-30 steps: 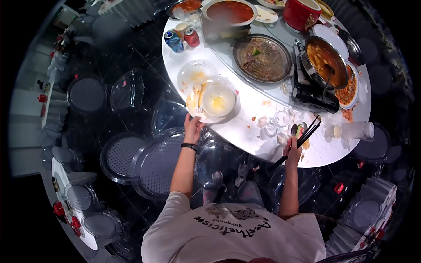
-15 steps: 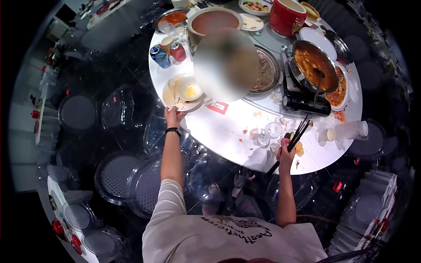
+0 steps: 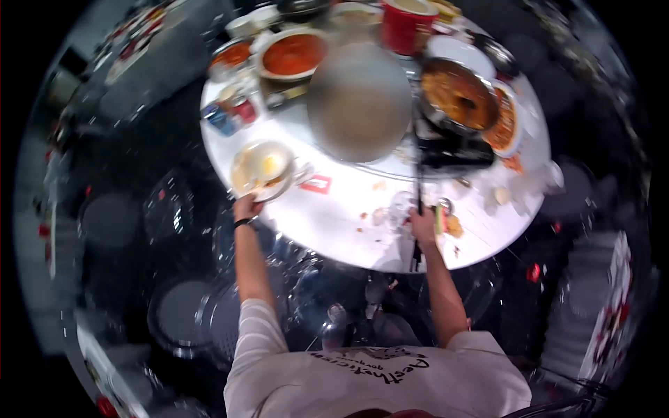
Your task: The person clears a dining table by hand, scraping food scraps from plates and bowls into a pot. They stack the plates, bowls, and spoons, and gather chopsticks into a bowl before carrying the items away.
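Observation:
At the table's left front edge, my left hand (image 3: 247, 207) grips the rim of a plate (image 3: 244, 174). A bowl (image 3: 270, 164) with yellow remains sits on that plate. My right hand (image 3: 422, 224) is closed around black chopsticks (image 3: 419, 184) near the front edge, their upper ends pointing away from me. Beside this hand lie yellow food scraps (image 3: 454, 225) and a clear glass (image 3: 401, 207), both blurred. A red card (image 3: 316, 184) lies between the two hands.
The white round table (image 3: 327, 233) bears a pot of stew (image 3: 456, 94) on a black stove (image 3: 456, 155), a red pot (image 3: 406, 26), a bowl of red soup (image 3: 294, 54), a blue can (image 3: 220, 120) and an oval dish (image 3: 503, 118). Plastic-covered stools (image 3: 182, 313) stand around it.
The whole view has shifted and blurred. My right hand has moved left beside the glass, and the chopsticks have turned from slanted to nearly upright in the view. My left hand still holds the plate.

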Motion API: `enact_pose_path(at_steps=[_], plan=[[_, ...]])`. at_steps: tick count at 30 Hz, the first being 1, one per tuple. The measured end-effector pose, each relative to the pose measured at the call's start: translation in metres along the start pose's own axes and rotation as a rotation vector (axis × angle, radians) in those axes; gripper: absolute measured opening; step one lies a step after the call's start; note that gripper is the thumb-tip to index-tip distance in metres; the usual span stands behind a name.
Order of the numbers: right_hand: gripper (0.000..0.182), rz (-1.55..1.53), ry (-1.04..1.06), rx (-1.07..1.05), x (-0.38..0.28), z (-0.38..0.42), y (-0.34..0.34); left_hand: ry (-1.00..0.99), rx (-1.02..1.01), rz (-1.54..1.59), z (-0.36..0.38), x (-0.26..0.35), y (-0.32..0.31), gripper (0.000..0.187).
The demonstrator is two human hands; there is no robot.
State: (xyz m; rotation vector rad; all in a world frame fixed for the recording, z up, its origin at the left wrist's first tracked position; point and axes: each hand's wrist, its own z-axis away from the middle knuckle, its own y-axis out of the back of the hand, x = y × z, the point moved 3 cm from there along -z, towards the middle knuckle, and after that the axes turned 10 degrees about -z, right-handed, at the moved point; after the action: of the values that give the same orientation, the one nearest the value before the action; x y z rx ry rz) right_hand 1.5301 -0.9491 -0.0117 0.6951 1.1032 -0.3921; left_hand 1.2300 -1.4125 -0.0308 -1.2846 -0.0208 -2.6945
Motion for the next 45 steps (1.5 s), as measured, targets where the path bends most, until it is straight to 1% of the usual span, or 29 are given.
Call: enact_pose_path(at_steps=[3,5,7,11,12,13,16,18,20,21,22,24,25,26,28,31,33,36,41,45], plan=[[0.028,-0.108,0.075,-0.038,-0.032,0.019,-0.006,0.066,-0.164,0.15,-0.017,-0.012,0.003,0.037],[0.029,-0.124,0.001,-0.085,-0.051,0.032,-0.003,0.049,-0.24,0.203,-0.014,-0.016,0.004,0.039],[0.027,-0.165,-0.067,-0.109,-0.065,0.046,0.0,-0.006,-0.288,0.253,-0.007,-0.019,0.004,0.042],[0.025,-0.106,-0.05,-0.143,-0.097,0.08,0.012,-0.019,-0.352,0.249,-0.016,-0.027,0.007,0.049],[0.026,-0.133,-0.061,-0.156,-0.103,0.089,0.016,0.022,-0.373,0.258,-0.027,-0.034,0.01,0.051],[0.026,-0.177,-0.018,-0.158,-0.103,0.096,0.02,-0.003,-0.369,0.28,-0.02,-0.034,0.008,0.053],[0.027,-0.229,-0.036,-0.172,-0.106,0.115,0.037,-0.082,-0.352,0.29,0.004,-0.039,0.001,0.059],[0.028,-0.181,-0.091,-0.158,-0.101,0.122,0.047,-0.092,-0.325,0.284,0.014,-0.044,-0.001,0.06],[0.029,-0.18,-0.136,-0.152,-0.103,0.132,0.055,-0.049,-0.307,0.247,0.013,-0.054,0.007,0.063],[0.032,-0.115,-0.178,-0.17,-0.098,0.134,0.06,-0.065,-0.317,0.273,0.029,-0.055,0.007,0.063],[0.034,-0.127,-0.169,-0.182,-0.095,0.137,0.065,-0.082,-0.324,0.298,0.042,-0.059,0.008,0.063],[0.037,-0.148,-0.149,-0.227,-0.092,0.142,0.07,-0.133,-0.342,0.348,0.061,-0.069,0.015,0.052],[0.041,-0.127,-0.156,-0.225,-0.093,0.146,0.071,-0.145,-0.329,0.358,0.077,-0.071,0.023,0.052],[0.043,-0.141,-0.17,-0.277,-0.095,0.148,0.073,-0.147,-0.318,0.371,0.09,-0.077,0.028,0.053],[0.044,-0.207,-0.163,-0.327,-0.102,0.153,0.074,-0.14,-0.296,0.409,0.13,-0.078,0.035,0.053],[0.045,-0.218,-0.146,-0.399,-0.108,0.164,0.069,-0.157,-0.252,0.474,0.207,-0.069,0.052,0.054],[0.044,-0.177,-0.176,-0.433,-0.128,0.185,0.066,-0.177,-0.234,0.516,0.262,-0.06,0.068,0.054],[0.042,-0.128,-0.148,-0.497,-0.14,0.219,0.058,-0.208,-0.218,0.565,0.341,-0.046,0.101,0.055],[0.041,-0.053,-0.106,-0.591,-0.152,0.296,0.037,-0.262,-0.178,0.627,0.471,-0.036,0.191,0.054],[0.039,-0.012,-0.098,-0.671,-0.171,0.385,-0.001,-0.272,-0.148,0.661,0.549,-0.048,0.302,0.054]])
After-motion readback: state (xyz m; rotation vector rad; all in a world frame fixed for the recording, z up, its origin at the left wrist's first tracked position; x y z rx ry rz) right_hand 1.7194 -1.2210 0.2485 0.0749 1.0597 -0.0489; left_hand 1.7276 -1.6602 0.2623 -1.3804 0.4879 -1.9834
